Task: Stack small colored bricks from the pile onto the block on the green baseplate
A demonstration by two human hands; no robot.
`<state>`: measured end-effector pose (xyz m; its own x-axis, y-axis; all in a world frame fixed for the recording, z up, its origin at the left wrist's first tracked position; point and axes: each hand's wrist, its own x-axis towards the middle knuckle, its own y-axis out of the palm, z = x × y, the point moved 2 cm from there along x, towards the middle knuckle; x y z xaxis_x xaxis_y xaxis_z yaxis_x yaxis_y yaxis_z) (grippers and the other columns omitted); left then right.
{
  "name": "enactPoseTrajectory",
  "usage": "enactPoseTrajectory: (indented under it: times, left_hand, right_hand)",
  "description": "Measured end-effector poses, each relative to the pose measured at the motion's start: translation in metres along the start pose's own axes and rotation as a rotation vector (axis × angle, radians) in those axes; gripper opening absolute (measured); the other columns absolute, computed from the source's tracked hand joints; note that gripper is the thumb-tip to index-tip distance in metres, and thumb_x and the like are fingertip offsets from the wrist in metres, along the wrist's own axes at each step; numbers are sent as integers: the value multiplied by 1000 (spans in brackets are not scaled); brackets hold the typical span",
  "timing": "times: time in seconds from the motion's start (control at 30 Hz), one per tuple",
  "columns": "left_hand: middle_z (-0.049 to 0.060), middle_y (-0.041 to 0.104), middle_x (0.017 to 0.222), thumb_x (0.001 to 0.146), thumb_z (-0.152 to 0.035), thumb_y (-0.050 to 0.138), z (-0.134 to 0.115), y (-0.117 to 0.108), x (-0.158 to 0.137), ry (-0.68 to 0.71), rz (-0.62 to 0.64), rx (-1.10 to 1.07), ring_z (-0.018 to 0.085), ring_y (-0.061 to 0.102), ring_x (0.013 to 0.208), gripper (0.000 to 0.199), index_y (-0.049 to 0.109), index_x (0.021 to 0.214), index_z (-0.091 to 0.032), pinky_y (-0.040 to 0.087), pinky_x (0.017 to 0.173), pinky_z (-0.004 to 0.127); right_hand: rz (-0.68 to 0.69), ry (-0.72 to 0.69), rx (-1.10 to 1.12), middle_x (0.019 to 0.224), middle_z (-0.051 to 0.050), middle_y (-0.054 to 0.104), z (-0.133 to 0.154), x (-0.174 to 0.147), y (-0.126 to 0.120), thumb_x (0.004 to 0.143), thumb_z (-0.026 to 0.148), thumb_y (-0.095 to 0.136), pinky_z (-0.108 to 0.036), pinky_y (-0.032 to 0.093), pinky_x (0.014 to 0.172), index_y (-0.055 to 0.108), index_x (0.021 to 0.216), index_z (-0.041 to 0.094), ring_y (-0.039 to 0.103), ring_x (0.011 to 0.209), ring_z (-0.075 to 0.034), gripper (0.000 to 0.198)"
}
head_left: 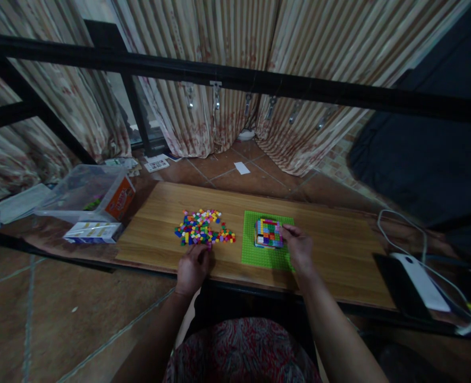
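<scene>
Small toy building bricks (199, 227) in many colours lie in a loose pile on the wooden table. At the pile's near edge is my left hand (193, 270), thumb and fingers drawn together beside a purple brick; whether it grips that brick is unclear. To the right, a green studded baseplate (255, 258) carries a low rectangular build of multicoloured bricks (268, 234). My right hand (300, 249) reaches over the plate's right side. Its thumb and forefinger are pinched at the build's right edge, next to pink bricks, and what lies between them is hidden.
A clear plastic box (82, 186) with an orange label and a small carton (93, 232) stand left of the table. A white power strip (421, 282) with a cable lies at the right end. A black metal bar (235, 80) crosses in front of striped curtains.
</scene>
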<state>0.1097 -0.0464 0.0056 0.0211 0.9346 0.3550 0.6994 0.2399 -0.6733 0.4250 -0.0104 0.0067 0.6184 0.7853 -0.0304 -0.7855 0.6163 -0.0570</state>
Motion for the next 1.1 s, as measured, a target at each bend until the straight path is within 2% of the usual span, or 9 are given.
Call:
enactPoseTrajectory:
  times: [0.17, 0.4, 0.57, 0.63, 0.7, 0.77, 0.83, 0.97, 1.1]
  left_hand:
    - [5, 68, 86, 86, -28, 52, -1, -1, 0, -5, 4, -2, 17, 64, 80, 15, 64, 89, -20, 49, 72, 26]
    - [5, 69, 88, 85, -28, 53, 0, 0, 0, -17, 4, -7, 17, 65, 81, 14, 65, 88, -20, 49, 72, 26]
    - [4, 69, 86, 85, -28, 53, -2, 0, 1, -18, -5, -17, 17, 64, 80, 14, 65, 87, -21, 49, 72, 26]
    - [4, 69, 86, 85, -26, 53, -1, 0, 0, -5, -5, -22, 16, 64, 81, 13, 65, 87, -21, 49, 74, 25]
    - [4, 69, 85, 85, -25, 53, 1, 1, 0, 6, -4, -25, 16, 64, 82, 12, 65, 86, -21, 49, 75, 25]
    - [4, 68, 85, 85, -24, 53, 3, 2, -1, 10, 0, -21, 16, 63, 81, 12, 65, 86, -21, 49, 75, 25]
    - [4, 68, 84, 84, -23, 53, 3, 3, -1, 4, 2, -13, 16, 63, 81, 12, 65, 86, -21, 49, 75, 25]
    - [5, 68, 85, 84, -20, 53, 0, 2, -2, -20, 6, -9, 16, 63, 82, 12, 65, 87, -21, 48, 77, 26]
    - [5, 67, 85, 85, -23, 53, -4, 1, -2, -38, 14, -32, 16, 62, 80, 11, 64, 86, -20, 48, 75, 26]
  right_hand:
    - [15, 83, 86, 73, -1, 70, -2, 1, 2, 51, 35, 81, -27, 47, 58, 71, 80, 17, 60, 59, -13, 35]
    - [0, 91, 93, 63, 1, 66, 5, -2, 5, 49, 34, 81, -24, 42, 51, 70, 73, 17, 56, 55, -12, 31]
    - [62, 97, 140, 63, 1, 66, 7, -5, 3, 48, 37, 82, -25, 44, 51, 69, 73, 17, 56, 54, -12, 35]
    - [26, 80, 174, 63, 1, 65, 8, -7, -3, 50, 41, 80, -25, 44, 51, 68, 72, 17, 55, 53, -11, 35]
    - [-68, 49, 196, 63, 1, 64, 10, -10, -10, 53, 44, 78, -24, 43, 50, 66, 71, 17, 53, 51, -10, 34]
    - [-138, -11, 182, 62, 2, 63, 16, -16, -15, 57, 44, 76, -22, 42, 50, 65, 71, 17, 51, 49, -8, 33]
    - [-137, -103, 112, 62, 2, 62, 28, -26, -14, 63, 43, 74, -22, 41, 52, 66, 73, 16, 51, 51, -8, 30]
    - [10, -286, -76, 73, -3, 68, 53, -61, 6, 75, 43, 65, -27, 47, 63, 69, 81, 16, 59, 65, -14, 28]
    - [364, -426, -233, 83, -4, 68, 56, -101, 45, 83, 37, 57, -29, 48, 68, 69, 87, 20, 61, 73, -16, 21]
